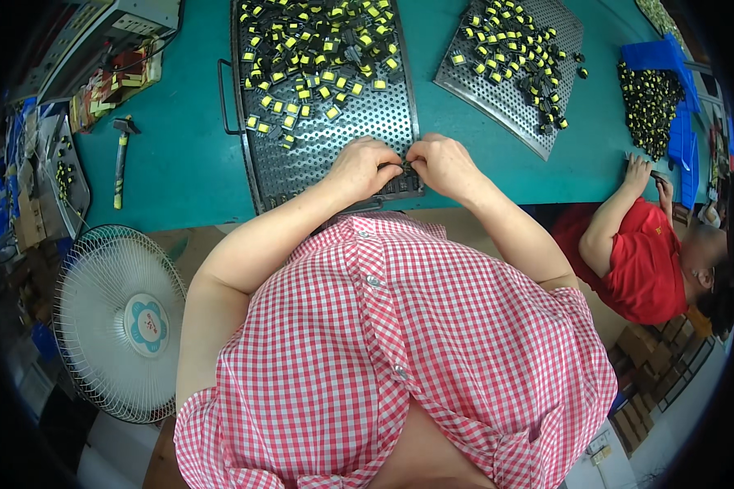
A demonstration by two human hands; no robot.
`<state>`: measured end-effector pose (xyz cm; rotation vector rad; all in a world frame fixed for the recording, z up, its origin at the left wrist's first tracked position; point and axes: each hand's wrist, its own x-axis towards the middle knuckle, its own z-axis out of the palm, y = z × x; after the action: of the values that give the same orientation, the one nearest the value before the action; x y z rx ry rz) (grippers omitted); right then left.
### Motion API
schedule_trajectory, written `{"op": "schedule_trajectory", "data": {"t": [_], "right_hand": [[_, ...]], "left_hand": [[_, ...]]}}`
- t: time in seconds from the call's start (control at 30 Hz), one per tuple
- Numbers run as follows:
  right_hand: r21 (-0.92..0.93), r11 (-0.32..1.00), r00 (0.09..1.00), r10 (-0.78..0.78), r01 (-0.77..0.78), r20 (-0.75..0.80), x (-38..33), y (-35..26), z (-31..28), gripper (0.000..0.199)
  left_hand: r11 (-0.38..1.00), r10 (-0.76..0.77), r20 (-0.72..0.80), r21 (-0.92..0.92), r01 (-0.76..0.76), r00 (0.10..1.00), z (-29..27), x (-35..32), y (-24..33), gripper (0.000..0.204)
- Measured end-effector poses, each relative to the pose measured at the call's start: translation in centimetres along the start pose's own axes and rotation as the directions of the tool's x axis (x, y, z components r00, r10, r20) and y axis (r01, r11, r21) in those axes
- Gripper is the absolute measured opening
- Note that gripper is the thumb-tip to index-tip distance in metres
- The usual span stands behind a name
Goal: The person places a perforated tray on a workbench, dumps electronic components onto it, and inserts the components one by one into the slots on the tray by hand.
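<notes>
A perforated metal tray (342,130) with a raised rim stands on the green table in front of me. Many small black parts with yellow bands (326,49), which look like wound coils, lie heaped over its far half. At the tray's near right corner, my left hand (360,169) and my right hand (447,167) meet with fingertips pinched. Between them is something small and dark, mostly covered by the fingers. A row of dark parts (400,184) lines the tray's near edge, just below my hands.
A second perforated tray (538,134) with similar parts lies to the right. Beyond it are blue bins (683,147) and a heap of parts (649,106), beside a person in red (640,261). At left are a hammer (121,159), a fan (122,324) and a grey instrument (110,41).
</notes>
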<state>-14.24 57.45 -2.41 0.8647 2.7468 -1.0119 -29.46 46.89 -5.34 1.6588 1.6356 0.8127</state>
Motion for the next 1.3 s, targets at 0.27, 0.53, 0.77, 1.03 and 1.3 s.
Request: {"op": "schedule_trajectory", "data": {"t": [0.27, 0.53, 0.77, 1.03, 1.3], "right_hand": [[0.143, 0.987, 0.991, 0.058, -0.075, 0.120, 0.5, 0.1, -0.9, 0.011], [0.092, 0.996, 0.999, 0.017, -0.019, 0.029, 0.2, 0.3, -0.1, 0.011], [0.072, 0.997, 0.999, -0.038, 0.040, -0.023, 0.0, 0.0, 0.2, 0.010], [0.111, 0.994, 0.999, -0.010, 0.006, 0.037, 0.4, 0.2, -0.1, 0.010], [0.063, 0.998, 0.998, -0.025, 0.022, 0.053, 0.5, 0.1, 0.2, 0.009]], "left_hand": [[0.987, -0.148, 0.015, 0.060, 0.146, 0.989, -0.2, 0.3, 1.4, 0.015], [0.994, -0.109, -0.040, 0.012, 0.110, 0.993, 0.3, -0.4, 0.6, 0.013], [0.994, -0.103, -0.039, 0.023, 0.104, 0.994, 0.5, -0.4, 0.5, 0.013], [0.995, -0.100, -0.025, 0.019, 0.100, 0.995, 0.5, -0.4, 0.4, 0.013], [0.994, -0.111, -0.018, 0.016, 0.111, 0.994, 0.4, -0.5, 0.6, 0.013]]}}
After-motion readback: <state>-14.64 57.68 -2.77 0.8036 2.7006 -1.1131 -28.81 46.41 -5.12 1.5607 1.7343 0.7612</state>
